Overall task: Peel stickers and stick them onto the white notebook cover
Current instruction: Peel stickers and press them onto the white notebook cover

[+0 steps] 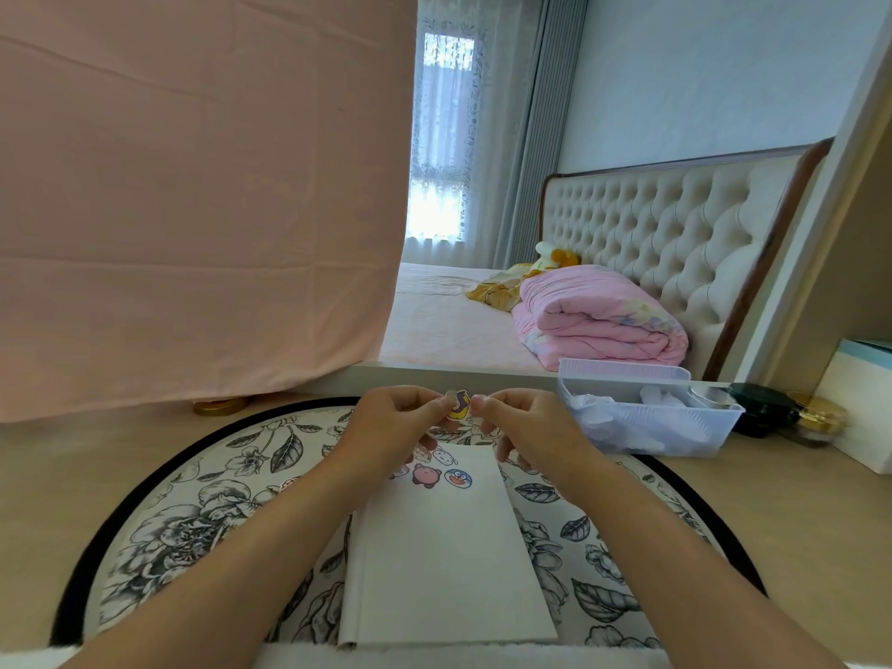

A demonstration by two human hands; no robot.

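— Above the far end of the notebook (pixel 444 562), the left hand (pixel 386 422) and the right hand (pixel 526 427) are raised close together. Both hands pinch one small sticker (pixel 457 406) by the fingertips, one at each side.
— Is its backing off?
— I cannot tell, it is too small. I think the peeling is the step now.
— How to do it well?
— Lift one corner with a nail, pull slowly so it does not tear or curl, and touch only the edge of the sticky side. Then press it on bare white cover, beside the stuck row (pixel 426 475), not over it.
— And around?
— The notebook lies closed on a flowered mat (pixel 202 514) on the counter (pixel 772 523). A clear box (pixel 647 417) stands near the right hand. The left wrist hides part of the row, so placing there needs care.
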